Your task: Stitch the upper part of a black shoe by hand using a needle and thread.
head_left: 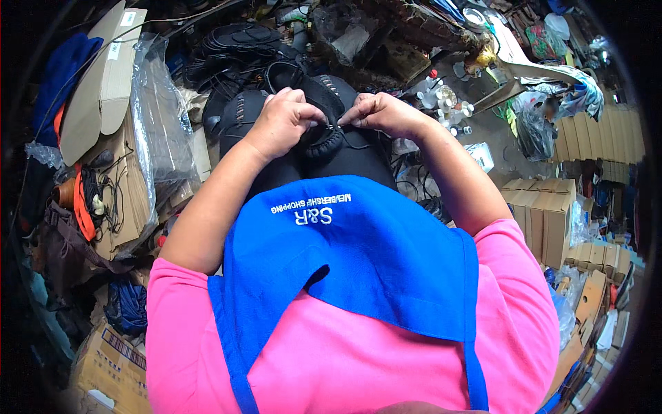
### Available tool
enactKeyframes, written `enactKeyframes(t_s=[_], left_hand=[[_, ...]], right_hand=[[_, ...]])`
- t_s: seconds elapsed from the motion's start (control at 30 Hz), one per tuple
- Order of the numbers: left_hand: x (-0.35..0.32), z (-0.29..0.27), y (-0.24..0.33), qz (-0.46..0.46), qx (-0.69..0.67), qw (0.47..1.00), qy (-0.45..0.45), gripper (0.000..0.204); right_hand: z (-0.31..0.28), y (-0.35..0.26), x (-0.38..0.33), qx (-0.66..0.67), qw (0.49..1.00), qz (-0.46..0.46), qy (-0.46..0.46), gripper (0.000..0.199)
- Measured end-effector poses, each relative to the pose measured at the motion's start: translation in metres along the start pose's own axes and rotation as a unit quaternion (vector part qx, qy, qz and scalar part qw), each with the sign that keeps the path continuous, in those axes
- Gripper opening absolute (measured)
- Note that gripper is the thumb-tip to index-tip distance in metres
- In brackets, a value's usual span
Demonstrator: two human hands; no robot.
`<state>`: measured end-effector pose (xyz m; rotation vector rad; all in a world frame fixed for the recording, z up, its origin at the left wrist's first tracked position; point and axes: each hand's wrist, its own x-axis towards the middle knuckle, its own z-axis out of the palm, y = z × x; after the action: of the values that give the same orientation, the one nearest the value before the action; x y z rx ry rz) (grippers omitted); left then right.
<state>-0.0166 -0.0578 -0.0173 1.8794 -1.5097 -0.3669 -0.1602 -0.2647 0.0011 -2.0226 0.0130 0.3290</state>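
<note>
The left hand (295, 119) pinches the black gathered piece (324, 148). The right hand (372, 114) pinches narrowly beside it — on what, I cannot tell. Uneven pulling could tangle the thin cord (356, 146).

The shirt (372, 362) is bright pink, with short sleeves (509, 272); the apron (393, 265) is blue, with white lettering (314, 217); the trousers (362, 164) are black.

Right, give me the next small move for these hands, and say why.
Perhaps ease the right hand slightly outward while the left hand steadies the black gathered-rim piece: the fingertips of both crowd a shiny spot too small to identify, so a gap might show it better.
</note>
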Motion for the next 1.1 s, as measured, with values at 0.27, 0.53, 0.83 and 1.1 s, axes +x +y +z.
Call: enactKeyframes(t_s=[0.27,0.53,0.83,1.1], left_hand=[[-0.025,0.001,0.021,-0.049,-0.018,0.997,0.055,0.017],[-0.005,0.01,-0.001,-0.061,-0.092,0.993,0.041,0.016],[-0.012,0.017,0.02,-0.2,-0.327,0.923,0.023,0.018],[-0.008,0.014,0.012,-0.125,-0.256,0.957,0.049,0.009]], right_hand=[[0.02,-0.01,-0.014,0.109,0.987,0.091,0.07,0.03],[0.013,-0.002,-0.002,0.186,0.977,0.093,0.054,0.027],[0.03,-0.015,-0.007,0.172,0.971,0.118,0.114,0.025],[0.024,-0.014,-0.004,0.17,0.979,0.088,0.069,0.022]])
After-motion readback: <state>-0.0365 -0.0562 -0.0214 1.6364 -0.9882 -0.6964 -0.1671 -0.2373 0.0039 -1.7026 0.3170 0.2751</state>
